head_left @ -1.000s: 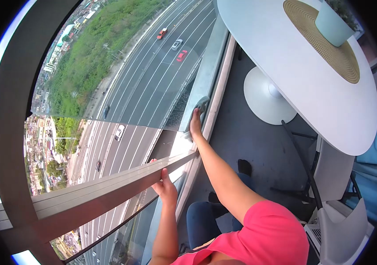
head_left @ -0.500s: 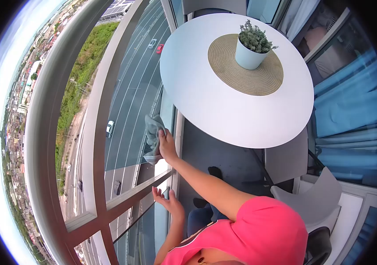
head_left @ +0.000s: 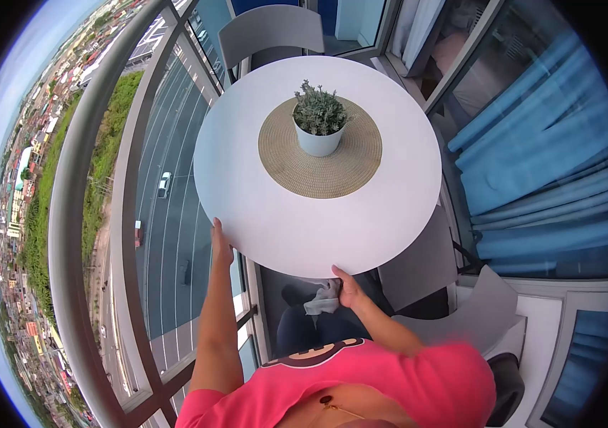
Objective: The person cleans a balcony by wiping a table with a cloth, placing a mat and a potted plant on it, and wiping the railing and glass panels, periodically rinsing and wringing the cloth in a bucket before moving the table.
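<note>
In the head view my left hand [head_left: 222, 246] is at the left front edge of a round white table [head_left: 275, 232], gripping its rim with some of the fingers hidden. My right hand [head_left: 347, 288] is at the table's front edge, its thumb up against the rim. Bunched in that hand, a thin grey cloth [head_left: 323, 298] hangs below the tabletop. A woven round placemat [head_left: 282, 167] lies on the table. On it stands a white pot [head_left: 318, 145] with a small green plant [head_left: 319, 110].
A metal balcony railing [head_left: 68, 214] runs along the left, above a road far below. A grey chair [head_left: 272, 32] stands behind the table, and another chair [head_left: 461, 310] is at the front right. Glass doors with blue curtains [head_left: 539, 150] line the right side.
My view has turned toward the table. The cloth, held out by the railing glass before, is now at the table's front edge in my right hand. My left hand has moved to the table rim.
</note>
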A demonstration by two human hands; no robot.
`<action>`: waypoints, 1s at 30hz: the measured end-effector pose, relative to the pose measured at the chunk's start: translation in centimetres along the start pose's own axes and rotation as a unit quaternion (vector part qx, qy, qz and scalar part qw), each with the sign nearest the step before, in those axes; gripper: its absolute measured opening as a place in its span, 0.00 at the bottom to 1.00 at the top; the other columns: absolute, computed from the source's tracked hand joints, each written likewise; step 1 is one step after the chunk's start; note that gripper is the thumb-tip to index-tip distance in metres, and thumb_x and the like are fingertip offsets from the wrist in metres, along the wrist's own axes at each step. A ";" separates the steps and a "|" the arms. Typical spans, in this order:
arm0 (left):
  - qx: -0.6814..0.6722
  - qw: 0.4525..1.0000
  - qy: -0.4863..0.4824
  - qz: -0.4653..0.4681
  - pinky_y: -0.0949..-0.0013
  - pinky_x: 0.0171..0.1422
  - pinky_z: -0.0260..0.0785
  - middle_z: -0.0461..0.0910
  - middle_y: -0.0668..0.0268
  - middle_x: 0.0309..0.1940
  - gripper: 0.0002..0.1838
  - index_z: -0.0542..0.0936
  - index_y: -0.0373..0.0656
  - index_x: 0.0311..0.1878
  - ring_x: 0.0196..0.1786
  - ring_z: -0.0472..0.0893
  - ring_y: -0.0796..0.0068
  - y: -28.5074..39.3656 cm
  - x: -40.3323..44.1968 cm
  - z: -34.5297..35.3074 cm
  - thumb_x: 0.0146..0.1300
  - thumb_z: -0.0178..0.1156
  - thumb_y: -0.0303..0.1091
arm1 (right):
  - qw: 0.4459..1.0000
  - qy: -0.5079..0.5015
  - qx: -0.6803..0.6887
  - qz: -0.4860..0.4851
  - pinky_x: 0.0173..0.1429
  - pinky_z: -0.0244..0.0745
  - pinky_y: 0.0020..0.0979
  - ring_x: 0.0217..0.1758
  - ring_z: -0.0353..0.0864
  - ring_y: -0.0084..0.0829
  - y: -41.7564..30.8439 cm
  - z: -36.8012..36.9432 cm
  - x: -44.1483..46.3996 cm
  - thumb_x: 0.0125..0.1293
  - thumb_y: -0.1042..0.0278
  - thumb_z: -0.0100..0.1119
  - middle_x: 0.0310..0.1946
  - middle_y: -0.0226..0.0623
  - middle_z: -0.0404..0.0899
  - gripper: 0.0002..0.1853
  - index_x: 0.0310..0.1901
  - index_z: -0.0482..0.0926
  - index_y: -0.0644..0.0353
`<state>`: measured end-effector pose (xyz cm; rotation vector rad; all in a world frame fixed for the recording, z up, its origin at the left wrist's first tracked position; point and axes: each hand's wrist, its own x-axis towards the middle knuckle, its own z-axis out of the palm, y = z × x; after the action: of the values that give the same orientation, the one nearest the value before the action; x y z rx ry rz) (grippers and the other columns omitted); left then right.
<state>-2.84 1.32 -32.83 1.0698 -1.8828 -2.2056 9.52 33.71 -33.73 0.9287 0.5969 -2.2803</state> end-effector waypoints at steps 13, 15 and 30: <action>-0.020 0.985 0.138 0.104 0.66 0.53 0.66 0.72 0.54 0.47 0.23 0.64 0.31 0.52 0.46 0.73 0.67 0.3 -0.8 6.3 0.71 0.40 0.47 | 0.986 0.013 -0.059 -0.158 0.61 0.66 0.37 0.55 0.73 0.35 -4.3 -0.5 -1.1 0.57 0.71 0.62 0.50 0.40 0.75 0.25 0.56 0.69 0.64; -0.036 0.986 0.137 0.084 0.66 0.52 0.66 0.72 0.53 0.47 0.25 0.64 0.31 0.52 0.46 0.74 0.66 -0.1 -0.6 6.1 0.71 0.41 0.48 | 0.981 0.025 -0.082 -0.176 0.61 0.67 0.37 0.54 0.74 0.35 -4.2 -0.8 -1.1 0.57 0.70 0.62 0.50 0.40 0.75 0.24 0.56 0.69 0.65; 0.029 0.989 0.127 0.073 0.61 0.53 0.66 0.71 0.47 0.49 0.33 0.64 0.28 0.52 0.48 0.74 0.59 -2.1 -0.5 3.6 0.69 0.37 0.56 | 0.928 0.192 0.100 -0.304 0.65 0.61 0.43 0.61 0.68 0.40 -6.2 -1.6 -0.1 0.60 0.45 0.58 0.57 0.39 0.71 0.34 0.61 0.65 0.60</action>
<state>-3.56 5.10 -34.38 1.1203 -1.8584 -1.8503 6.10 39.17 -33.63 1.4734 0.9372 -2.7578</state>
